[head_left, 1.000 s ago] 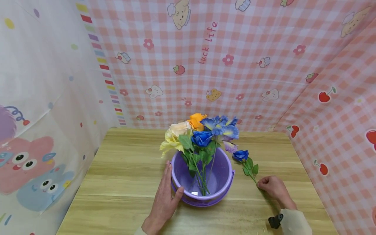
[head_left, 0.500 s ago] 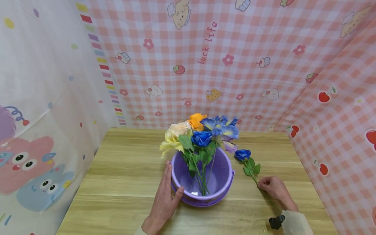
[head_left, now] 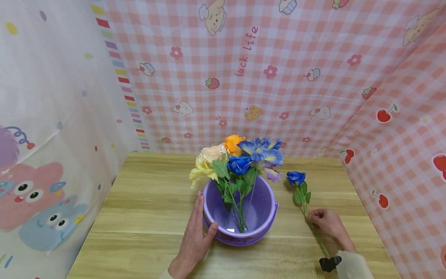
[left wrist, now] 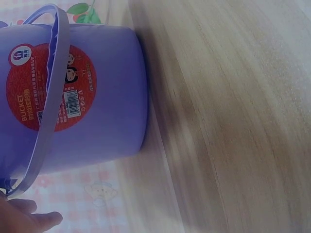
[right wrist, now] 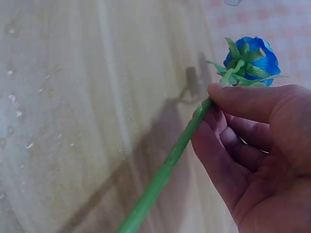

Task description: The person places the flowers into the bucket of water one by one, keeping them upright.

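A purple bucket [head_left: 258,221] stands on the table with several flowers leaning in it: an orange rose [head_left: 234,145], a pale peach rose [head_left: 213,152], a yellow flower [head_left: 203,169], a blue rose [head_left: 239,165] and a blue-violet iris [head_left: 262,150]. My left hand [head_left: 195,242] rests against the bucket's left side, fingers straight, thumb by the rim. To the right of the bucket, my right hand [head_left: 329,224] pinches the green stem [right wrist: 167,167] of another blue rose [head_left: 295,178] between thumb and fingers. That rose is held above the table, its bloom pointing away from me.
The wooden table [head_left: 150,201] is bounded by a pink checked cloth [head_left: 195,97] at the back and right, and a white printed cloth [head_left: 66,116] at the left. Small bright bits [right wrist: 19,114] lie on the tabletop near the right hand. The bucket's handle [left wrist: 54,92] hangs down in front.
The blue rose in my right hand has swung right and turned more upright, and more of its stem shows below the hand. My left hand and the bucket have stayed put.
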`<state>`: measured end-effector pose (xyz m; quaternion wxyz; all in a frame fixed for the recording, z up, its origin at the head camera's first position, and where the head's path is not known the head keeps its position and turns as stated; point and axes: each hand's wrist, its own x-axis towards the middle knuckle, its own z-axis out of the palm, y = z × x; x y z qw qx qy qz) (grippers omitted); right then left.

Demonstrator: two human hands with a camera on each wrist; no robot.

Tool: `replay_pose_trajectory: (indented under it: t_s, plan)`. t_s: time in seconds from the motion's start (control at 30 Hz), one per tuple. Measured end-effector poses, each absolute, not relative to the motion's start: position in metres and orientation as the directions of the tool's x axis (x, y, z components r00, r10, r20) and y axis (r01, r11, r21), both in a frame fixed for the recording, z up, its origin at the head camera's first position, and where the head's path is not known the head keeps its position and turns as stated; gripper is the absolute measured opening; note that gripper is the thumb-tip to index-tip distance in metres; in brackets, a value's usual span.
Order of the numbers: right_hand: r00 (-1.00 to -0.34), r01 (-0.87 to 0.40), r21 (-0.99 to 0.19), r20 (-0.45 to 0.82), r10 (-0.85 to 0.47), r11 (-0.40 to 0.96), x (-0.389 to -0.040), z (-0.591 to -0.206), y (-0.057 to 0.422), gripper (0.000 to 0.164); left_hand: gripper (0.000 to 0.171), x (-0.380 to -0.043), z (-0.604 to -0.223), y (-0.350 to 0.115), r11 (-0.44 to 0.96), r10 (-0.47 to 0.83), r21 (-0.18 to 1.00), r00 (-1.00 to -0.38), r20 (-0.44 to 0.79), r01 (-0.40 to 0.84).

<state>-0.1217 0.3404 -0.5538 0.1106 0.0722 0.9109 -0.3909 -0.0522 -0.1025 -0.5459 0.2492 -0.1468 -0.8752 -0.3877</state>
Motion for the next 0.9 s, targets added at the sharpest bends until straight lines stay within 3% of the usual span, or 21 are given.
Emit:
replay_pose_trajectory:
  t_s: [0.47,0.7,0.9]
  plan:
    - [-0.98,0.194,-0.771,-0.174,0.091,0.607,-0.12,-0.53,0.335,0.03,0.08,-0.053,-0.546,-0.102,0.649,0.06,0.609,-0.828,0.557,0.456]
    - [-0.975,0.22,-0.803,-0.155,0.161,0.555,-0.117,-0.516,0.329,0.039,0.08,-0.052,-0.545,-0.103,0.66,0.061,0.602,-0.832,0.552,0.448]
    - [-0.968,0.213,-0.835,-0.11,0.224,0.508,-0.115,-0.51,0.323,0.038,0.081,-0.053,-0.545,-0.103,0.649,0.065,0.608,-0.829,0.555,0.458]
